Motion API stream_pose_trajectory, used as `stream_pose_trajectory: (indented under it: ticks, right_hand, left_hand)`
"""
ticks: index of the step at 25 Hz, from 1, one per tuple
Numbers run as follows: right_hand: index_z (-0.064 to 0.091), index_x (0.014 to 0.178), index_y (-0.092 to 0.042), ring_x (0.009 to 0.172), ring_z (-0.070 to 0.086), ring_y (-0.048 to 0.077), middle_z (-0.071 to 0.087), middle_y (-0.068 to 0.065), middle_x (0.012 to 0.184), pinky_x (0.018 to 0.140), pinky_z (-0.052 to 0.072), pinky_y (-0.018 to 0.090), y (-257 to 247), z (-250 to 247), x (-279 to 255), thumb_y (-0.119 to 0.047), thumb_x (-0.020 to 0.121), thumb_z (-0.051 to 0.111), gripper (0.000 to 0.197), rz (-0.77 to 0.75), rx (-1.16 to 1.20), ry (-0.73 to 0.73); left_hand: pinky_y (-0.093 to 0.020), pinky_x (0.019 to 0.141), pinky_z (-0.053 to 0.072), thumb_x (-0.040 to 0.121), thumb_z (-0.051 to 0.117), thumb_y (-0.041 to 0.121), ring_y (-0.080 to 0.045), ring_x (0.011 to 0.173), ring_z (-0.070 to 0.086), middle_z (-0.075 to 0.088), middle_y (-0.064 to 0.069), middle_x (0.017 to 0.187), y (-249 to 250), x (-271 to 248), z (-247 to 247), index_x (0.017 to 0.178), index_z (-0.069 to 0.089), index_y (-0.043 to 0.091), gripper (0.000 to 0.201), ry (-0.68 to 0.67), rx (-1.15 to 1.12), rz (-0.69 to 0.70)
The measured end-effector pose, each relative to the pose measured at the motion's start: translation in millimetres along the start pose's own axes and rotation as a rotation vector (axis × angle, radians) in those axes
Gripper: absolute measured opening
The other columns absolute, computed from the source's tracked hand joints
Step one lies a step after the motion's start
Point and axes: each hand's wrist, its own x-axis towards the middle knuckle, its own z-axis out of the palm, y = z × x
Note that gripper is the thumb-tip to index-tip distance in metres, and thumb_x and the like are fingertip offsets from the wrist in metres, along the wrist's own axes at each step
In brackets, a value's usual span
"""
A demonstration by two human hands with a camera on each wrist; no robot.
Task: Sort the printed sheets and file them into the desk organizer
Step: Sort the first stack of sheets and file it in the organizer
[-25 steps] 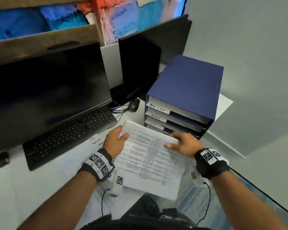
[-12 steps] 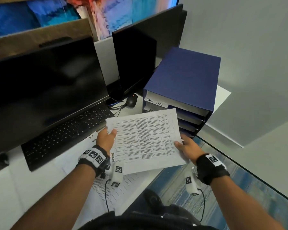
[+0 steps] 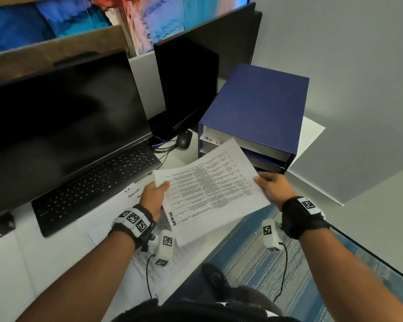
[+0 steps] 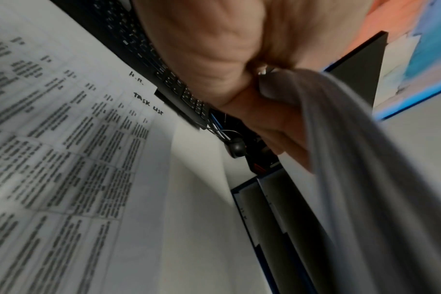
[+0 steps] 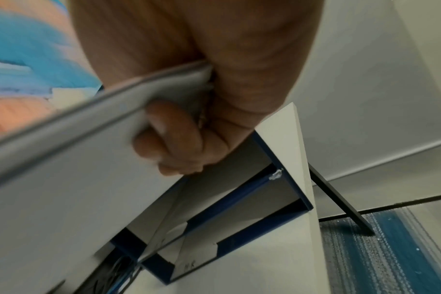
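Observation:
A printed sheet stack (image 3: 209, 189) covered in table text is held in the air in front of the blue desk organizer (image 3: 256, 110). My left hand (image 3: 153, 196) pinches its left edge, thumb on top. My right hand (image 3: 273, 185) grips its right edge. The left wrist view shows the held paper (image 4: 365, 179) from below, bending over my fingers (image 4: 272, 123). In the right wrist view the curled fingers (image 5: 174, 143) hold the paper (image 5: 71, 143) above the organizer's trays (image 5: 239, 199). More printed sheets (image 3: 149, 252) lie on the desk under my left wrist. The top tray carries a "TASK LIST" label (image 3: 211, 140).
A black keyboard (image 3: 96, 184) and monitor (image 3: 61, 122) stand at left, a second monitor (image 3: 186, 89) behind, and a mouse (image 3: 184, 138) beside the organizer. A handwritten note (image 4: 144, 93) reading "H.R., TASK LIST" lies by the keyboard. The desk's right edge drops to blue striped carpet (image 3: 261, 259).
Both hands lifted the sheet stack off the desk and turned it level. It now sits a little higher and nearer the organizer's front, covering part of the tray labels.

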Motion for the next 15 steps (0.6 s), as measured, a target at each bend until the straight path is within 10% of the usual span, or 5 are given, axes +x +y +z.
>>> stream_pose_trajectory:
  ticks: [5,15]
  right_hand:
    - [0.072,0.097,-0.017,0.067,0.065,0.009,0.072,-0.003,0.081,0.067,0.050,0.020,-6.6,-0.6,-13.5,-0.018,0.093,0.055,0.018,-0.032,-0.181,-0.118]
    - [0.050,0.122,-0.034,0.086,0.067,0.016,0.069,0.002,0.099,0.081,0.054,0.035,-22.1,17.8,-1.7,-0.020,0.092,0.053,0.033,-0.165,-0.191,-0.190]
  left_hand:
    - [-0.048,0.086,0.053,0.090,0.055,0.021,-0.032,0.095,0.069,0.073,-0.012,0.099,-9.9,0.3,-12.8,0.109,0.067,0.008,0.026,-0.018,0.036,-0.105]
    - [-0.044,0.081,0.055,0.091,0.059,0.017,-0.030,0.090,0.071,0.072,-0.016,0.099,-14.1,-14.5,-32.3,0.103,0.065,0.004,0.019,0.062,-0.134,-0.045]
